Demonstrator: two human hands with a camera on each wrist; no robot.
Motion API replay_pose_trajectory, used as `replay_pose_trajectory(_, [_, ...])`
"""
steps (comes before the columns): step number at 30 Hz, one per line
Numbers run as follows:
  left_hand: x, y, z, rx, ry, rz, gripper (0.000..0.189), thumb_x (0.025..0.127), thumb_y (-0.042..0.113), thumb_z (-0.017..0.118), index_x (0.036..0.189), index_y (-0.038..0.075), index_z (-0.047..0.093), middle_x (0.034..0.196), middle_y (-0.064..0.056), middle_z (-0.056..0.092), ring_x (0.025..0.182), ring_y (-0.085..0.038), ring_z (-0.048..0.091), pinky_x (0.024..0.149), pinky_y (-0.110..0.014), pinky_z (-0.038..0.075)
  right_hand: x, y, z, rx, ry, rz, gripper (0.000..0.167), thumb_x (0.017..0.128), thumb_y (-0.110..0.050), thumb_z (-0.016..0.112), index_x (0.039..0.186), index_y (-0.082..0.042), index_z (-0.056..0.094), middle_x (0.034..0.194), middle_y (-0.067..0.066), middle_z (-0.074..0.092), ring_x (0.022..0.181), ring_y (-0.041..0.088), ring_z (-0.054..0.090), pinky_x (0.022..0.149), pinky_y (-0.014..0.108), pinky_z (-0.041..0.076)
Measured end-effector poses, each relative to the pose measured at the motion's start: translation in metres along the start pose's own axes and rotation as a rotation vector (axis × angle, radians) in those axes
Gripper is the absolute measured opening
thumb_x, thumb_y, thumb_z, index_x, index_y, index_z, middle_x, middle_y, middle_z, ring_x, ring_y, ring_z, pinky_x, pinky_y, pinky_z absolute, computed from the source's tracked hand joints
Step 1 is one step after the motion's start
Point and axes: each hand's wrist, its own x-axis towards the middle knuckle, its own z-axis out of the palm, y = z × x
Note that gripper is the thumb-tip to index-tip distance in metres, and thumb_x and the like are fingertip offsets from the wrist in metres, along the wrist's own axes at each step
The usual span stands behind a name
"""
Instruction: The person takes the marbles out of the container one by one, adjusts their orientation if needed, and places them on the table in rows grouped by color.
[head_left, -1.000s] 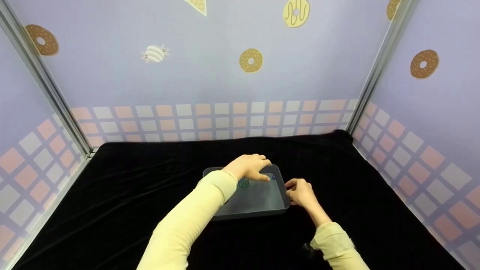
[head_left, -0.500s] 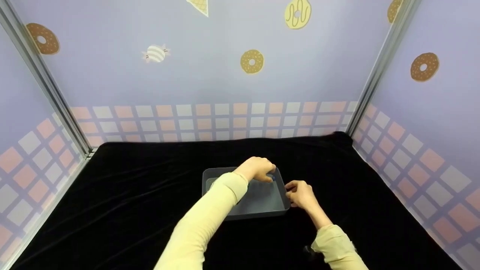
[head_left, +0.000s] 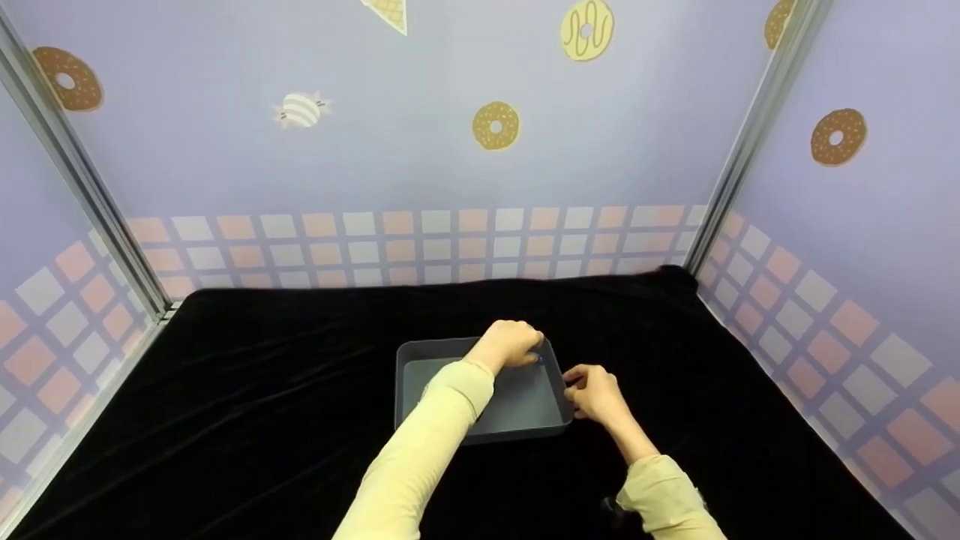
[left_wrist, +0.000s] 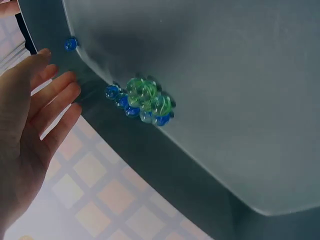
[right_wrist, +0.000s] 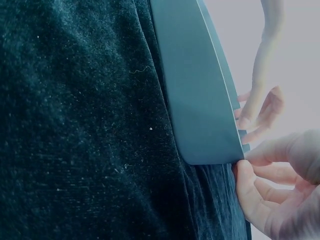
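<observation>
A dark grey rectangular tray (head_left: 517,409) stands on black cloth in the head view. Several green and blue glass marbles (left_wrist: 142,95) lie bunched along its wall in the left wrist view; a lone blue marble (left_wrist: 71,44) sits apart, close to the left fingertips. My left hand (head_left: 510,343) reaches over the tray's far right part, fingers loosely extended with no marble among them. In the head view that hand and sleeve hide the bunch. At the tray's right side, my right hand (head_left: 596,391) pinches the rim by a corner between thumb and fingers (right_wrist: 245,175).
Black cloth (head_left: 285,390) spreads around the tray. A patterned back wall (head_left: 375,165) and side walls with metal corner posts (head_left: 757,142) enclose the area. A small dark object (head_left: 613,511) shows by the right sleeve.
My left hand has moved right and lower into the tray, its fingers more bent downward. The right hand stays at the tray's side. The head view has shifted slightly.
</observation>
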Motion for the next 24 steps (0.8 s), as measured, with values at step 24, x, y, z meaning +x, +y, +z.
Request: replay_pose_trajectory(24, [0.024,0.012,0.017,0.034,0.114,-0.093,0.011,0.084,0.033,0.077,0.085,0.022,0.078,0.089,0.002,0.077,0.078,-0.018,0.072,0.068,-0.034,0.060,-0.001,0.003,0.000,0.024,0.002,-0.011,0.025,0.081,0.007,0.063,0.105,0.002,0.071,0.079,0.016,0.070,0.059,0.018,0.067,0.051,0.030,0.058])
